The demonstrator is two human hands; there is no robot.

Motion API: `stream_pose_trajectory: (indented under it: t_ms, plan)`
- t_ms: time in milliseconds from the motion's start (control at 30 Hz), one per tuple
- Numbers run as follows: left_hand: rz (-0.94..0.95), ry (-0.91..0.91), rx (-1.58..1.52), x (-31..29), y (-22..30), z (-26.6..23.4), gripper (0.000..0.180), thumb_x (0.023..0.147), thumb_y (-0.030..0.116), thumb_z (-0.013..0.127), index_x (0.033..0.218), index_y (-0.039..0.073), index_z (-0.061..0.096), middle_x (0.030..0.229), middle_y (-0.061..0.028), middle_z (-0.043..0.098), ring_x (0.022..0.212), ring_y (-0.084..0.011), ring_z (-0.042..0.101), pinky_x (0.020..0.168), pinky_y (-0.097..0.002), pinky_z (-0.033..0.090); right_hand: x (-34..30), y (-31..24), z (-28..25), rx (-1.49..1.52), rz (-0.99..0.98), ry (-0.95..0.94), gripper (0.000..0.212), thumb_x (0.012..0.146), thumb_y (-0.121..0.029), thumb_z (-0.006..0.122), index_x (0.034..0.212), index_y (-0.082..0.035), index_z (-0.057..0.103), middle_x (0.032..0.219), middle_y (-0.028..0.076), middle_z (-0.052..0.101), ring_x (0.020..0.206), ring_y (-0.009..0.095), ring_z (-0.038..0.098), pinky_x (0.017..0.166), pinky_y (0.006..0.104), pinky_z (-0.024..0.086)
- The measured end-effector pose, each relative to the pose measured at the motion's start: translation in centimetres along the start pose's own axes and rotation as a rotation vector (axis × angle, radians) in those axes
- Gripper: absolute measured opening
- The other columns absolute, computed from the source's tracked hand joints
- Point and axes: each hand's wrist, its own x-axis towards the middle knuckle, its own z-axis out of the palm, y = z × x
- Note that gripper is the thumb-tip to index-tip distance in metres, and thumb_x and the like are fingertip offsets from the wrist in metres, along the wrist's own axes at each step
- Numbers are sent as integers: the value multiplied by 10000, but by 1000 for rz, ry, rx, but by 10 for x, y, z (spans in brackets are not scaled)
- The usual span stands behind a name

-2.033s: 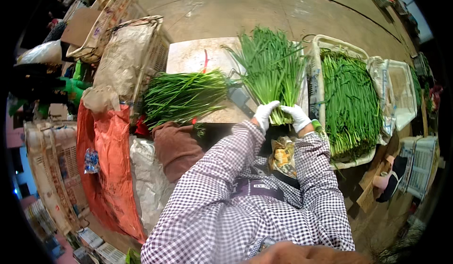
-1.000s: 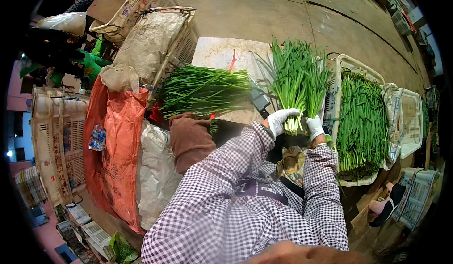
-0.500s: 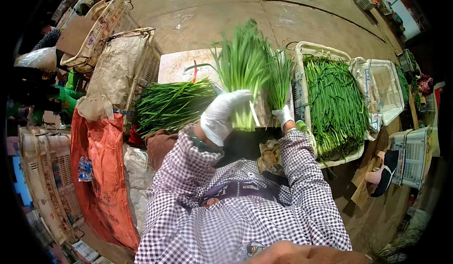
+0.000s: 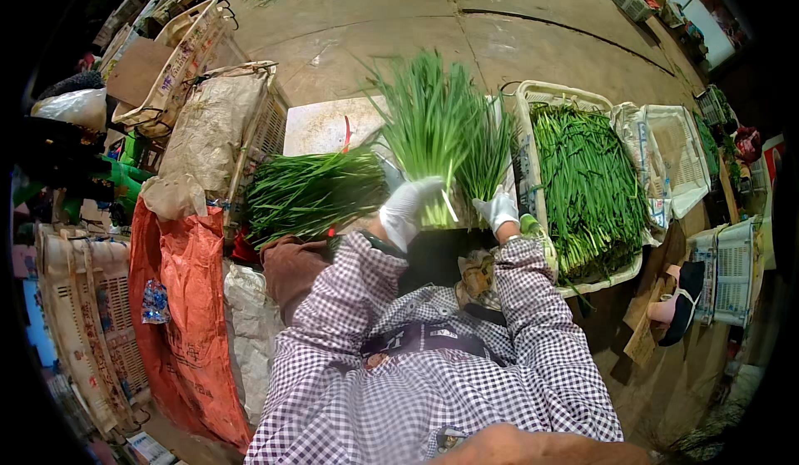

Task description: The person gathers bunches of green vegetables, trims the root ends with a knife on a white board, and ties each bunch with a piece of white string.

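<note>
A person in a checked shirt looks down at their own two hands, both in white gloves. The left hand [image 4: 406,209] is closed around the pale root end of a thick bunch of chives [image 4: 429,124], holding it upright so the green tips fan up and away from the body. The right hand [image 4: 499,210] grips a thinner bunch [image 4: 489,153] just beside it, also by the root end; the two bunches touch, apparently so their ends sit level.

To the left, a pile of chives [image 4: 312,190] lies flat on a pale board [image 4: 320,126], all stalks pointing the same way, close at hand. To the right, a white plastic crate [image 4: 539,95] holds more chives [image 4: 587,186] laid lengthwise, with empty white crates [image 4: 678,161] beyond it. An orange sack [image 4: 187,315] and brown sacks [image 4: 212,124] stand at the left on the concrete floor [image 4: 499,24].
</note>
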Motion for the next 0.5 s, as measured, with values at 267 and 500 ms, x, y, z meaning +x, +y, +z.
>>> stream_pose_trajectory:
  t_ms: [267,500]
  plan:
    - [-167,-140,-156,43,-91,-19,166,899,98,601,1049,35,633,871,-84,675,748,-220,680,657,-378,577,-79,-21,-50,1225,-20,-400,393,976,-331,572,1167,12,597,998,36,656,882,138,600,768,285,483]
    - [-163,-130,-83,86,-162,-23,222,907,173,601,1062,20,640,919,-67,660,804,-181,628,715,-302,508,-86,9,0,1039,-116,-611,903,831,-186,771,1442,92,168,1161,133,556,996,158,567,773,253,512]
